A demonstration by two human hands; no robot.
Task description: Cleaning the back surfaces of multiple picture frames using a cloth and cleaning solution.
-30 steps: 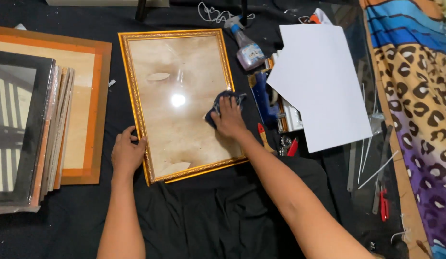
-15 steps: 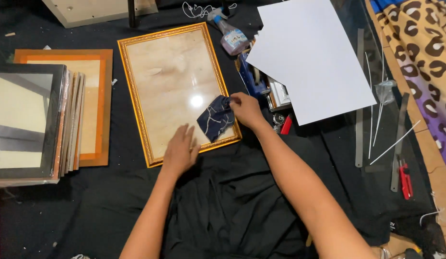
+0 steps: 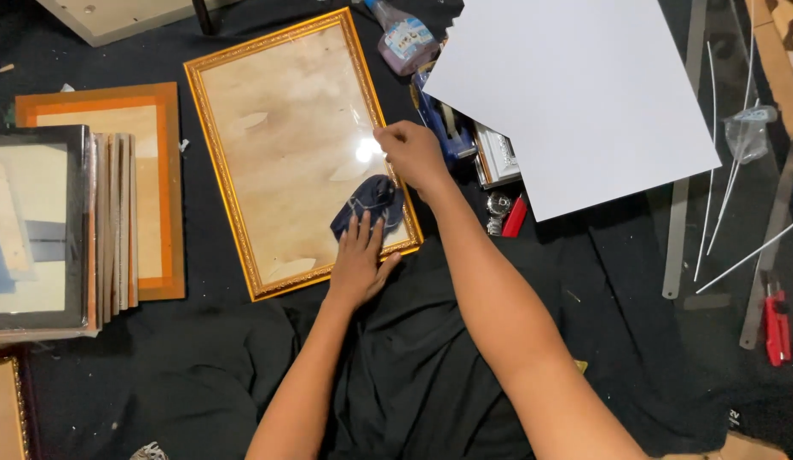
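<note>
A gold-framed picture frame (image 3: pixel 217 136) with glass over a tan backing lies flat on black fabric. A dark blue cloth (image 3: pixel 371 201) sits on the glass near the frame's lower right corner. My left hand (image 3: pixel 358 264) rests flat on the frame's bottom edge, its fingertips on the cloth. My right hand (image 3: pixel 411 153) grips the frame's right edge, fingers curled onto the glass just above the cloth.
A stack of frames (image 3: pixel 38 226) and an orange-bordered frame (image 3: pixel 162 179) lie at left. A spray bottle (image 3: pixel 405 41), a large white sheet (image 3: pixel 575 94), a red tool (image 3: pixel 515 216), metal strips (image 3: pixel 682 179) and red-handled pliers (image 3: pixel 776 324) lie at right.
My left hand moved from the frame's left bottom corner over to the cloth. My right hand let go of the cloth and moved up to the frame's right edge.
</note>
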